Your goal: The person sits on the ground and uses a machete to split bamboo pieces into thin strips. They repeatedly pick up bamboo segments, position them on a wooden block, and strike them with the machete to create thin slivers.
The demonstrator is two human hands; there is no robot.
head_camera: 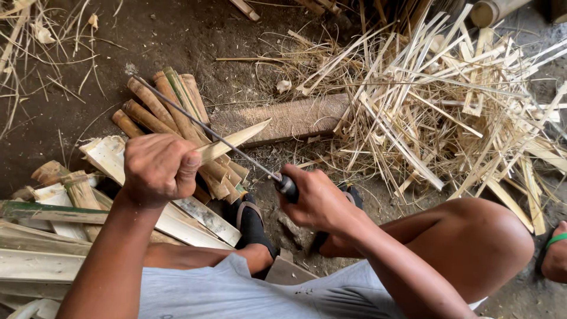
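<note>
Left hand (158,168) grips a pale, pointed bamboo strip (236,140) — right hand (316,201) clenches a long, thin blade's (204,126) black handle, apparently cutting it.

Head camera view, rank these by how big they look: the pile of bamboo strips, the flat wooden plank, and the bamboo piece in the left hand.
1. pile of bamboo strips
2. flat wooden plank
3. bamboo piece, held in the left hand; it looks smaller despite sitting nearer the camera.
</note>
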